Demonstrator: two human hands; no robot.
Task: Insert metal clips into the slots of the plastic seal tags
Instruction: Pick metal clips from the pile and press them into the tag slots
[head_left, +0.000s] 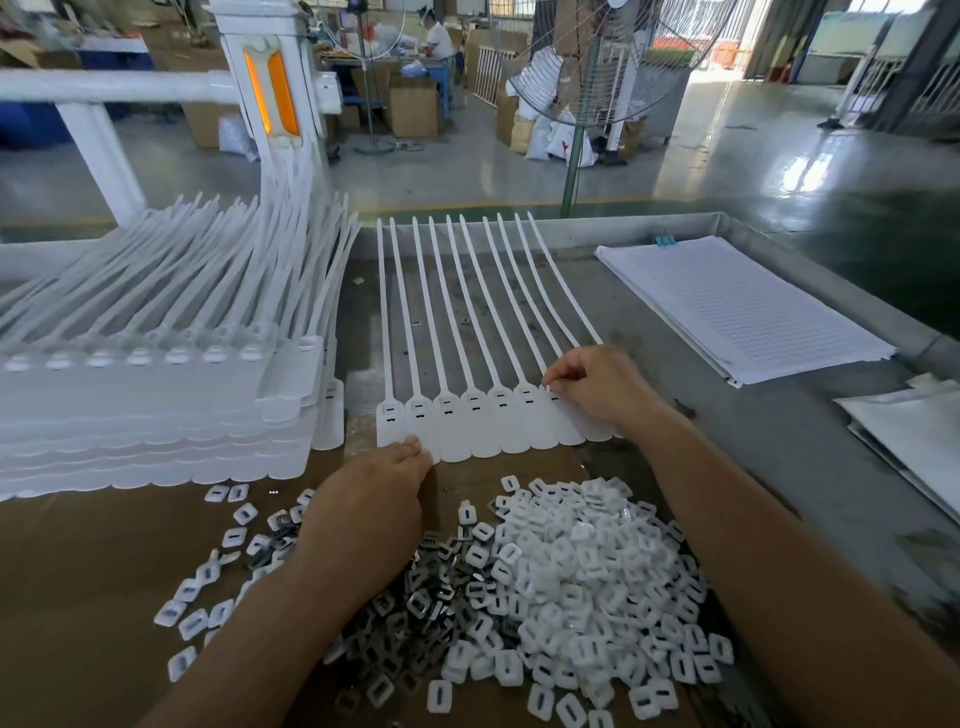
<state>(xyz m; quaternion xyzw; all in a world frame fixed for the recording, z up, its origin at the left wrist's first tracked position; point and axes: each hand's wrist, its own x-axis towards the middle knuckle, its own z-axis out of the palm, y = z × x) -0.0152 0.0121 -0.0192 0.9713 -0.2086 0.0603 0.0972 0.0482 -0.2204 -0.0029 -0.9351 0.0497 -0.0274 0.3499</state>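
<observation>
Row of seal tags (467, 415) lies flat mid-table, straps fanning away from you, flags toward you and overlapping the cardboard sheet (78, 571)

Your right hand (597, 389): fingers curled, thumb and forefinger pinched together on the head of a tag right of centre. What sits between the fingertips is hidden, so I can't tell if it holds a clip. The hand and wrist cover the heads of the tags further right; only their straps and flag ends show

Your left hand (369, 499): fingers fairly straight, tips pressing the near edge of the leftmost flags, holding nothing

Slots on the exposed heads show as dark marks – too small to say which are filled

Metal clips (415, 603) are heaped on the cardboard between your forearms, partly buried under the white caps (587, 571) and your left wrist

Stacked tags (156, 405) at left are blurred and run out of frame. Paper stack (737, 306) sits at right, well apart from the tags
</observation>
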